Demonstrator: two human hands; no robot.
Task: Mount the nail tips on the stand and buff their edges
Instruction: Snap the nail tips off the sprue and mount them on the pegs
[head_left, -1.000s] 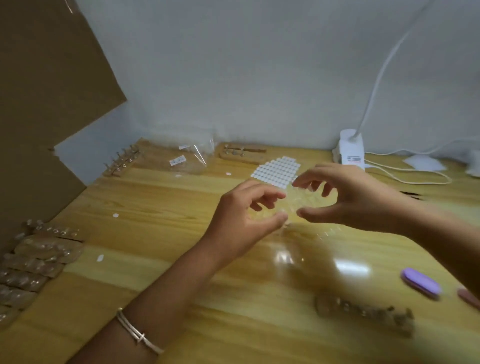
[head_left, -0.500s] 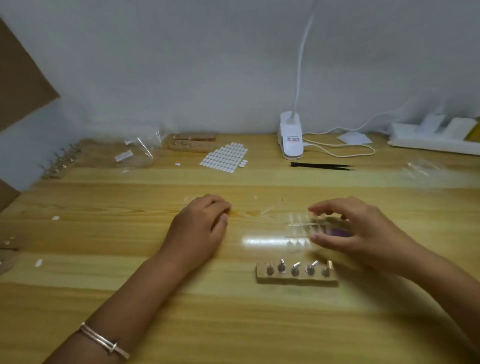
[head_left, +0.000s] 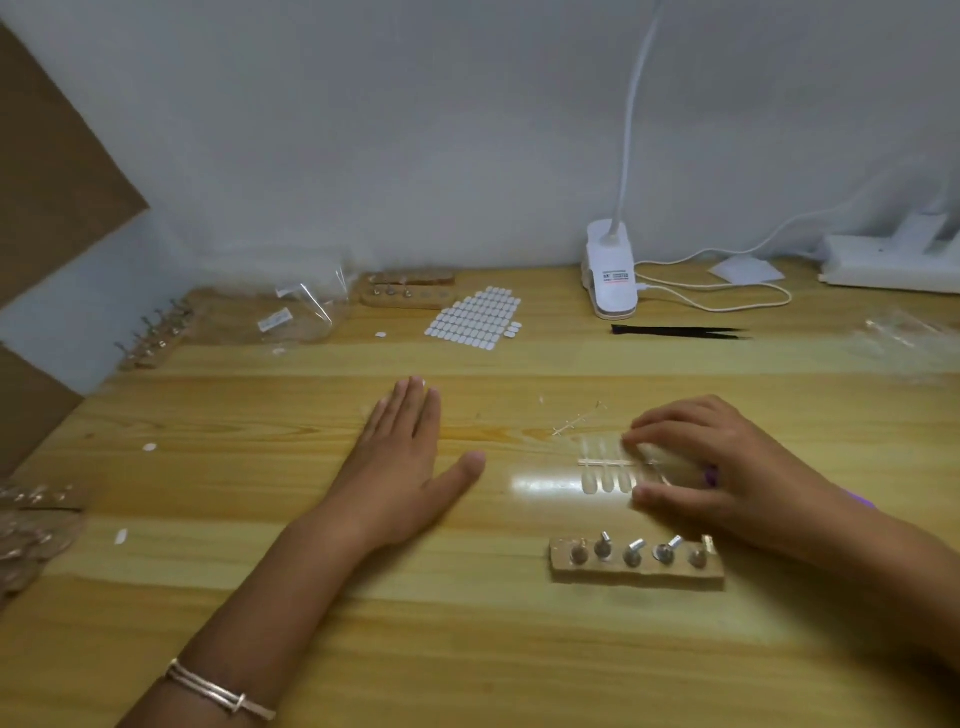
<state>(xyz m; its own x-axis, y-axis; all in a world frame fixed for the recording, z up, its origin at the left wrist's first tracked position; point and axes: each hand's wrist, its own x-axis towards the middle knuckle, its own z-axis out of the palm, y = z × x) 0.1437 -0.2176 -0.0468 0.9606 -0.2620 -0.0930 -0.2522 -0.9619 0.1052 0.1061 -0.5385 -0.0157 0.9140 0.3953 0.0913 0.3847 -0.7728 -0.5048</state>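
A strip of clear nail tips (head_left: 608, 467) lies on the wooden table (head_left: 467, 649) in front of me. My right hand (head_left: 727, 467) covers its right end, with fingertips on its far side and the thumb on its near side. A purple buffer (head_left: 712, 475) peeks out from under that hand. Just nearer to me is the wooden stand (head_left: 636, 569), carrying several small metal pegs. My left hand (head_left: 410, 457) lies flat on the table to the left, fingers straight and thumb spread, holding nothing.
A sheet of white adhesive tabs (head_left: 475, 317), black tweezers (head_left: 680, 331) and a white clip lamp (head_left: 613, 280) lie at the back. More peg stands (head_left: 408, 291) and a plastic bag (head_left: 301, 306) sit back left. A bare sprue (head_left: 576, 418) lies beyond the strip.
My hands came down from in front of me to the table. The left hand then went from loosely curled to flat. The right hand stays on the strip of tips.
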